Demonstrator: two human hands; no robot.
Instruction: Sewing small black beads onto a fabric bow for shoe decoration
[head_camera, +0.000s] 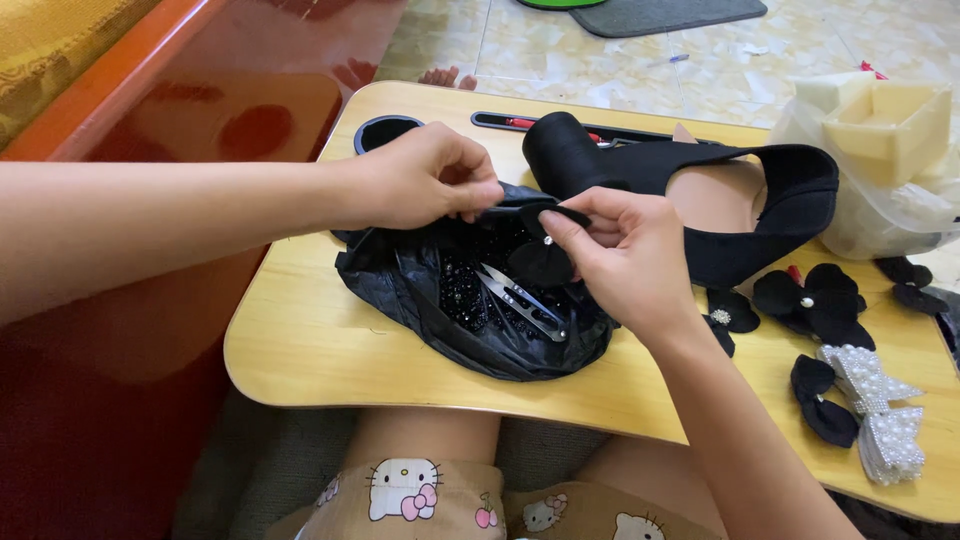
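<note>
Both hands meet over an open black plastic bag (400, 285) on a small wooden lap table (300, 340). My left hand (425, 175) pinches the end of a thin black strip or thread. My right hand (625, 250) holds a small black fabric flower (543, 255) with a bead at its middle. Inside the bag lie several small black beads (462, 295) and a pair of metal thread snips (522, 300). Behind my hands stands a black high-heeled shoe (740, 190).
Black fabric flowers (815, 300) and white pearl bows (880, 410) lie at the table's right. A clear bag of cream foam blocks (880, 130) sits at the far right. The table has a round cup hole (385, 130) and a slot with a pen (515, 122). A red cabinet (150, 120) stands left.
</note>
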